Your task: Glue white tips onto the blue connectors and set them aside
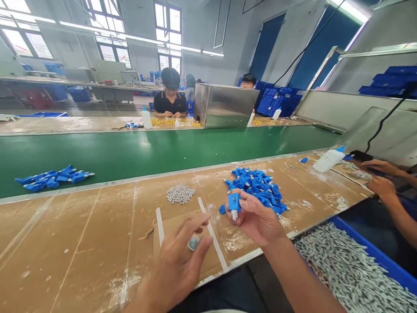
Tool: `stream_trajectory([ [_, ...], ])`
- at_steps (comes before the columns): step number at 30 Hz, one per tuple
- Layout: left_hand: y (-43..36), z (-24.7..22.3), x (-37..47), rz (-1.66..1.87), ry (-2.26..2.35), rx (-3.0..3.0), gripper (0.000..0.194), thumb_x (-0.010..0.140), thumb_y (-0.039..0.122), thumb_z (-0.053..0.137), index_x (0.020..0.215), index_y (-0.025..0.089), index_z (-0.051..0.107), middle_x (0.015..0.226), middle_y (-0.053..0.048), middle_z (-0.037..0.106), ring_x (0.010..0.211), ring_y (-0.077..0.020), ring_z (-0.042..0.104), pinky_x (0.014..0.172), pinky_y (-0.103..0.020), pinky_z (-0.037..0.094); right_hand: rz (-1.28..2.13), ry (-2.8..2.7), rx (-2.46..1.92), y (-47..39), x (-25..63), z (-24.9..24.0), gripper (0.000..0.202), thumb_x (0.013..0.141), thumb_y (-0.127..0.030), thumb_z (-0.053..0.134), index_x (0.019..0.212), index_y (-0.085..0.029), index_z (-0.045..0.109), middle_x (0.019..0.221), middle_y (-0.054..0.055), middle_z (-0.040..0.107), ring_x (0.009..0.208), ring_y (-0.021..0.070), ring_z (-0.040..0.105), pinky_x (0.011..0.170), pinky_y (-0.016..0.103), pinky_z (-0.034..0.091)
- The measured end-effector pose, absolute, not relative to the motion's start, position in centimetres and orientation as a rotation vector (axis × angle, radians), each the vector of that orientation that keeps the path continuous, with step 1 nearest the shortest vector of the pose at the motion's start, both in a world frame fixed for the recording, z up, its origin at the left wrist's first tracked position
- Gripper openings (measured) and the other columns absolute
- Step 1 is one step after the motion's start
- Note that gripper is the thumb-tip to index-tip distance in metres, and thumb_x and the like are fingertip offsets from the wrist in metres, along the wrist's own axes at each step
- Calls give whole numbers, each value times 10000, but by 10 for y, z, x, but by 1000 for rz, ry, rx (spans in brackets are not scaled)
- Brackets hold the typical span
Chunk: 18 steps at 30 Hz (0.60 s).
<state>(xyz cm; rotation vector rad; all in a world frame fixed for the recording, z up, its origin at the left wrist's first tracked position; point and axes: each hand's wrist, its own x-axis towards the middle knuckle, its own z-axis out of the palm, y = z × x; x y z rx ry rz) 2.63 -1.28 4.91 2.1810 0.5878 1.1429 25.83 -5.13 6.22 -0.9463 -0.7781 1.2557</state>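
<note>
My right hand (257, 217) pinches a small blue plastic part (234, 202) with a white tip pointing down, held just in front of a heap of similar blue parts (257, 187). Over a taped cardboard square, my left hand (182, 252) has its fingers apart and nothing held between them. A small round greenish disc (193, 243) shows between its thumb and fingers, apparently lying on the cardboard (172, 221). Beyond the cardboard is a small pile of grey pieces (180, 194). One loose blue piece (222, 209) lies left of the held part.
A green conveyor belt (156, 150) crosses behind the table, carrying several blue parts (54, 178) at left. A blue bin (374, 256) of grey pieces stands at lower right. A white bottle (329, 160) and another person's hands (382, 184) are at right. People sit across the belt.
</note>
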Motion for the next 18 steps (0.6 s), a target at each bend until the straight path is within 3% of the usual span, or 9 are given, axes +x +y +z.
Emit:
stream_trajectory([
  [3, -8, 47, 44, 1204, 468, 2078, 586, 887, 131, 645, 1431, 319, 535, 1343, -96, 653, 1161, -253, 645, 900, -381, 573, 1311, -650, -900, -57, 234, 60, 318, 699, -376, 785, 937, -250, 616, 771, 5, 630, 633, 159, 562, 530, 256, 448],
  [6, -7, 41, 57, 1223, 421, 1960, 518, 873, 150, 686, 1356, 323, 618, 1338, -79, 672, 1215, -262, 626, 928, -383, 559, 1358, -589, -864, -58, 218, 55, 267, 707, -341, 793, 904, -253, 635, 835, 8, 641, 711, 164, 580, 591, 253, 487],
  [9, -11, 30, 63, 1270, 533, 1751, 376, 878, 193, 697, 1237, 305, 708, 1223, -68, 734, 1081, -234, 686, 893, -348, 559, 1395, -608, -873, -60, 208, 48, 229, 732, -348, 783, 872, -247, 632, 911, 26, 652, 779, 177, 600, 635, 262, 512],
  [13, -14, 15, 53, 1265, 678, 1472, 213, 910, 304, 668, 1094, 226, 744, 1080, -80, 763, 932, -214, 711, 830, -321, 559, 1401, -878, -1064, -63, 211, 27, 308, 813, -493, 729, 946, -227, 648, 943, 56, 680, 760, 183, 619, 595, 271, 493],
  [18, -7, -10, 22, 1393, 811, 871, 232, 882, 397, 698, 990, 192, 677, 942, -50, 721, 826, -164, 698, 715, -259, 554, 996, -1244, -1526, -62, 224, -23, 372, 812, -502, 745, 1003, -184, 716, 805, 46, 679, 713, 191, 590, 662, 321, 486],
])
